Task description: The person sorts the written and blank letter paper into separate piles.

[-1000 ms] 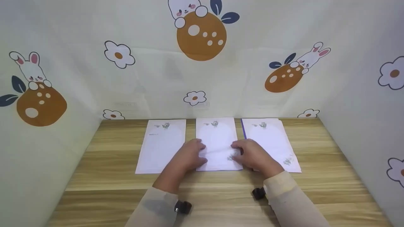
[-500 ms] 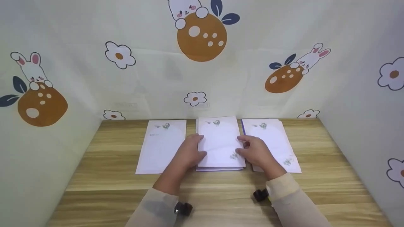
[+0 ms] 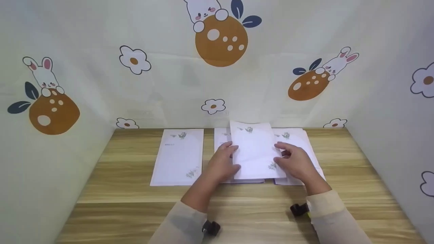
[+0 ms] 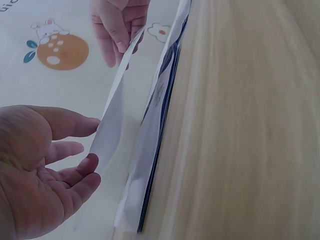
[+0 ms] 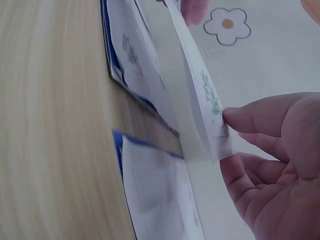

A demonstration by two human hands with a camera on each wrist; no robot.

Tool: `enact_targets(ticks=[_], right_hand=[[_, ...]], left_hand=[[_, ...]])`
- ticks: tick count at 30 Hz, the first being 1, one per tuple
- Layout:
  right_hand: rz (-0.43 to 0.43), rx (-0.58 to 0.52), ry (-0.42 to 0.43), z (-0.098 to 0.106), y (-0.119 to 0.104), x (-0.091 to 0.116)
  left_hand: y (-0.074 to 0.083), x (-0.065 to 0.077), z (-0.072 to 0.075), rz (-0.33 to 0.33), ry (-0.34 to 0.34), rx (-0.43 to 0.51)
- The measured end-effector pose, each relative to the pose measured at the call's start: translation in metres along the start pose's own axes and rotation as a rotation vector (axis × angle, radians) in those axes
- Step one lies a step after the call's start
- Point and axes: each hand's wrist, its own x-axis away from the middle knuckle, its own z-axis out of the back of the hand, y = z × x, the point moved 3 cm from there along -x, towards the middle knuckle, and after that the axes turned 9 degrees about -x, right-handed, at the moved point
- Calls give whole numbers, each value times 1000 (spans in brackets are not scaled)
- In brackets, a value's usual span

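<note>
Between my two hands is a white letter-paper sheet (image 3: 254, 149) with small green plant prints, raised above the table. My left hand (image 3: 220, 162) pinches its left edge and my right hand (image 3: 296, 161) pinches its right edge. Seen edge-on in the left wrist view, the sheet (image 4: 111, 120) bows slightly, clear of the pile beneath. Below it lies the middle paper pile (image 3: 222, 135), with a dark blue layer at its bottom, partly covered by the sheet. The right paper pile (image 3: 295, 135) also has a blue underside (image 5: 119, 145) and is partly hidden.
Another white printed paper (image 3: 174, 159) lies flat to the left. All rest on a wood-grain table (image 3: 135, 210), near its back edge. A patterned curtain-like wall (image 3: 169, 84) with rabbits, oranges and flowers rises behind and at both sides.
Both hands have lifted the top sheet off the middle pile and carried it to the right, so it now overlaps the right pile. The middle pile's left part shows again.
</note>
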Motion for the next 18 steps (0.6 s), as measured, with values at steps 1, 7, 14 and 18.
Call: enact_targets(ticks=[1, 7, 14, 18], right_hand=[[-10, 4, -1, 5, 3, 1], [-66, -2, 0, 34, 20, 5], [-136, -32, 36, 60, 38, 8], [-180, -57, 49, 70, 50, 14]], left_hand=[[3, -1, -3, -12, -3, 8], [24, -7, -23, -75, -29, 37], [48, -10, -46, -78, -62, 76], [58, -9, -58, -61, -70, 116]])
